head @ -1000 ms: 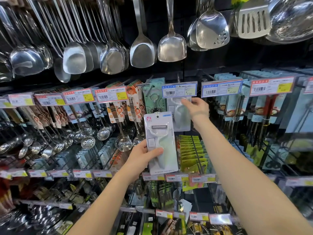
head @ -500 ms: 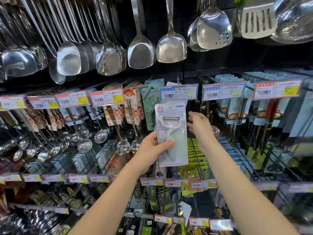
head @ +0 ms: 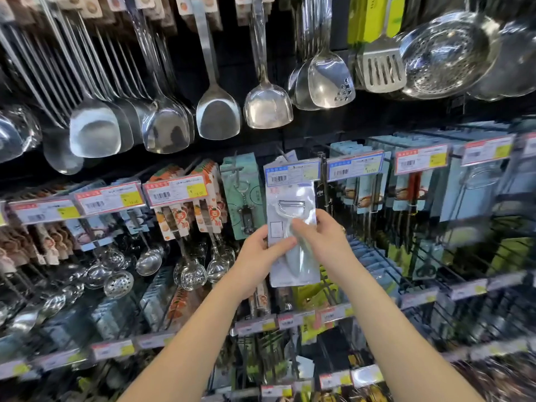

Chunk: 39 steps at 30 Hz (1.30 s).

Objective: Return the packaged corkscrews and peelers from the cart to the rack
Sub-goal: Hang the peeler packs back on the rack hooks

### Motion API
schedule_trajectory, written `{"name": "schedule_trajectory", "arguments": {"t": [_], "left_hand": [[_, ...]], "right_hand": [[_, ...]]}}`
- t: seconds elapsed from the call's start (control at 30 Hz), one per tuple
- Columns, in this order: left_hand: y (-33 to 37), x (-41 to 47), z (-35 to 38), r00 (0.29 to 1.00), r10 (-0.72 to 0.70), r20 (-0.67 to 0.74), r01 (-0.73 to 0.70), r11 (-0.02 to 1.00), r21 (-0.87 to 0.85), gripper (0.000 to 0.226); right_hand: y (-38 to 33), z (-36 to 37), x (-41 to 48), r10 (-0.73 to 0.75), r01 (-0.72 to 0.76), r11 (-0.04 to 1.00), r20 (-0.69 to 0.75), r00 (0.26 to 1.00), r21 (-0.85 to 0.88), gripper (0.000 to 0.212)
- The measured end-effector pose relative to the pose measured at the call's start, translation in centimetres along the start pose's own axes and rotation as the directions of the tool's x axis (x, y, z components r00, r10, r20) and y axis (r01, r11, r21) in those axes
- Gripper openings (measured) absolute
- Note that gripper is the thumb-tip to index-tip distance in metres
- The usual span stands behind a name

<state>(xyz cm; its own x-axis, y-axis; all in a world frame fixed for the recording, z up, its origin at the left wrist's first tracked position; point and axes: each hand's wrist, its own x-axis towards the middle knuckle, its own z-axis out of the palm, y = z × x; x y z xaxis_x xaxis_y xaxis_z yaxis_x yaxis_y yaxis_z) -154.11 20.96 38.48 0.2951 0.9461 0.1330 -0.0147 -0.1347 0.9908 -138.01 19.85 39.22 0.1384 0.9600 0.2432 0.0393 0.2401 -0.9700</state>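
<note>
A packaged peeler (head: pixel 293 256), pale green on a white blister card, is held upright in front of the rack. Its top edge sits just under the blue-framed price tag (head: pixel 292 173) of a peg. My left hand (head: pixel 262 252) grips the card's left edge, thumb across the front. My right hand (head: pixel 323 242) holds its right side, fingers over the peeler's handle. A packaged corkscrew (head: pixel 243 195) on a teal card hangs on the neighbouring peg to the left. The cart is out of view.
Steel spatulas (head: pixel 217 111) and ladles hang in a row above, with a slotted turner (head: pixel 382 69) and a colander (head: pixel 446 53) at upper right. Skimmers (head: pixel 191 274) hang lower left. Blue-carded utensils (head: pixel 362 192) fill pegs to the right. Wire shelves with price strips run below.
The peeler pack has risen toward the blue-tagged peg. My right hand left the rack, came down and took hold of the pack's right side beside my left hand.
</note>
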Motion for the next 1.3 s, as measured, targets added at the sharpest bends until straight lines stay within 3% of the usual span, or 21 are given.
{"name": "schedule_trajectory", "arguments": {"t": [0.37,1.1,1.3], "left_hand": [[0.9,-0.2,-0.4,0.998,0.039,0.046,-0.039,0.999,0.003,0.031],[0.9,1.0,2.1,0.996,0.009,-0.090,-0.008,1.000,0.019,0.026],[0.9,2.9,2.1,0.966,-0.067,-0.248,0.096,0.990,0.108,0.039]], "right_hand": [[-1.1,0.3,-0.5,-0.066,0.065,0.991,0.002,0.998,0.119,0.024],[-0.3,-1.5,2.2,-0.019,0.000,0.973,0.084,0.996,0.229,0.024],[0.2,-0.9,5.2,0.049,-0.052,0.991,0.031,0.998,0.125,0.015]]}}
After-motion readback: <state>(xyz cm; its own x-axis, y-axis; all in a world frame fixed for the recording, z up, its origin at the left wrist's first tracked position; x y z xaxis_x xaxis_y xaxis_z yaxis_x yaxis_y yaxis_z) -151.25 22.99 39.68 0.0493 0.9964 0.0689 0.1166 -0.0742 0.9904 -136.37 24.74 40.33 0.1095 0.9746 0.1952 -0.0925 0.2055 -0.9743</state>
